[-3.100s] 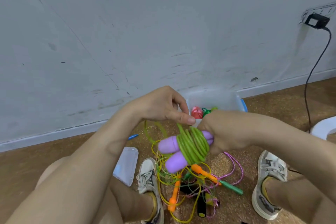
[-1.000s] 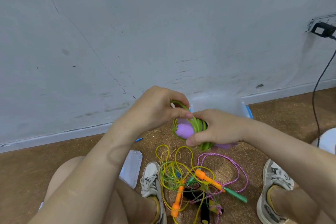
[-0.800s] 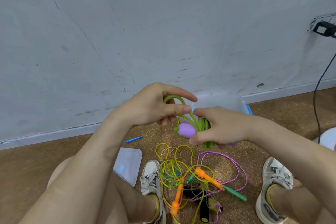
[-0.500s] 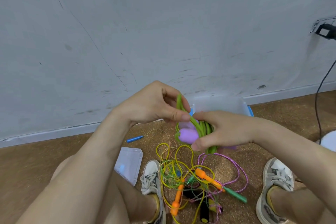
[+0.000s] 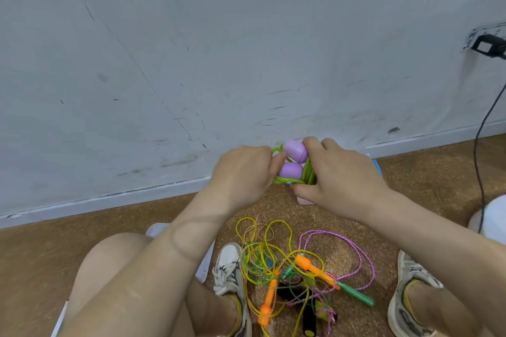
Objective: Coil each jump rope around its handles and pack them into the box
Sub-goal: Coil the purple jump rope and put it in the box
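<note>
A green jump rope is coiled around its two purple handles [image 5: 293, 159]. My left hand [image 5: 243, 172] pinches the bundle from the left side and my right hand [image 5: 339, 175] grips it from the right. I hold it out near the wall, over the clear plastic box [image 5: 376, 165], which my hands almost entirely hide. On the floor between my feet lies a tangle of loose jump ropes [image 5: 295, 271]: yellow and green cords, a pink braided rope [image 5: 356, 249], orange handles [image 5: 312, 268] and a green handle [image 5: 356, 294].
A grey wall stands straight ahead with a white skirting board. A black cable [image 5: 484, 128] hangs from a plug at the right. A white round object [image 5: 490, 216] sits at the right edge. My white shoes [image 5: 230, 276] flank the rope pile.
Both hands have carried the coiled green rope forward and away from me, towards the wall and over the box. The purple handles now point upward.
</note>
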The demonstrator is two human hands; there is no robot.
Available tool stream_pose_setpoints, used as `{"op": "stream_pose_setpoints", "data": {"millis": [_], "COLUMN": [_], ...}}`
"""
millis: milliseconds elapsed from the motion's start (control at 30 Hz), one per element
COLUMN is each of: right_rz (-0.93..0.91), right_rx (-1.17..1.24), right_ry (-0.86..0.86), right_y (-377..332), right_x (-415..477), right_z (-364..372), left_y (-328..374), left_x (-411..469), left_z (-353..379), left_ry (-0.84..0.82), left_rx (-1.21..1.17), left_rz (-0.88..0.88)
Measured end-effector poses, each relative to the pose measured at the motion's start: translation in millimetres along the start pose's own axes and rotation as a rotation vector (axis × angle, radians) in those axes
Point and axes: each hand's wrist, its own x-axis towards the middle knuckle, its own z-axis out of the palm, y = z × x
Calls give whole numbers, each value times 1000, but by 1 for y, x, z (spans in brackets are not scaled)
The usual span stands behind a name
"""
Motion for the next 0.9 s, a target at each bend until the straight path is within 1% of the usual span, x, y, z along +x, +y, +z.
{"op": "stream_pose_setpoints", "data": {"millis": [67,167,233,267,333,367,433,500,567,633,700,767,833,900], "right_rz": [3,-78,-126,-136,-131,-119,-100,-75,-49,-48,-61,-73,-80,-101], "right_rx": [-4,-61,-61,-44,19,55,109,160,186,167,142,119,93,44], "right_ry": [0,-23,-43,-50,-67,-78,-96,-102,-84,-61,-47,-38,-22,-11], "right_y": [0,-1,-3,-2,2,4,8,8,8,7,4,2,1,1], "right_x": [0,-2,-2,-1,2,4,8,10,11,10,9,8,8,8], "right_z": [-1,0,2,2,2,1,2,3,4,5,4,3,2,3], "left_y": [1,5,2,-1,-5,-6,-7,-10,-12,-14,-18,-22,-23,-22], "left_x": [-3,-6,-5,-3,0,1,2,5,7,7,6,4,2,2], "left_z": [-4,-10,-9,-8,-6,-5,-4,-3,-4,-6,-11,-17,-21,-19], "left_ry": [-27,-69,-75,-60,1,30,45,-5,-76,-134,-269,-394,-407,-359], "left_rx": [190,419,467,434,249,81,-336,-662,-856,-944,-1000,-1073,-1094,-1036], "left_rz": [106,226,262,248,170,113,-39,-165,-231,-293,-337,-324,-315,-322]}}
